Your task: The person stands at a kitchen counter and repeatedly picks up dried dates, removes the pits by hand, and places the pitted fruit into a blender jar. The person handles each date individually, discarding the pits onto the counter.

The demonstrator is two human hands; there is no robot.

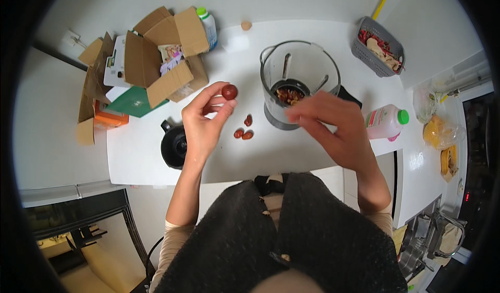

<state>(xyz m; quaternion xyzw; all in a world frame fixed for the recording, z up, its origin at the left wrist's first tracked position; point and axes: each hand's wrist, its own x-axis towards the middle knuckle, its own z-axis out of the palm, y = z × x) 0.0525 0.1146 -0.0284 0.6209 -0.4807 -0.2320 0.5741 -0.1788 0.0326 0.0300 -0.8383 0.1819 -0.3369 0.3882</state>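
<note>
My left hand [205, 117] pinches a glossy dark-red jujube [229, 92] between thumb and fingertips, above the white counter. Over the near rim of a clear blender jug [269, 95] hovers my right hand [338, 127], its fingertips blurred; whether anything is between them cannot be seen. Chopped reddish-brown pieces [288, 96] lie around the bottom of the jug, which has a grey base [279, 122]. Between my hands, several jujubes [247, 135] rest on the counter. Beside my left wrist sits a black plastic vessel with a handle [172, 148], partly hidden by that wrist.
Open cardboard boxes [142, 60] and a green-capped bottle [209, 29] stand at the back left. A round brown object [246, 25] lies by the wall. At right are a grey basket of red chillies [377, 50], a pink bottle [384, 122] and bagged produce [439, 131].
</note>
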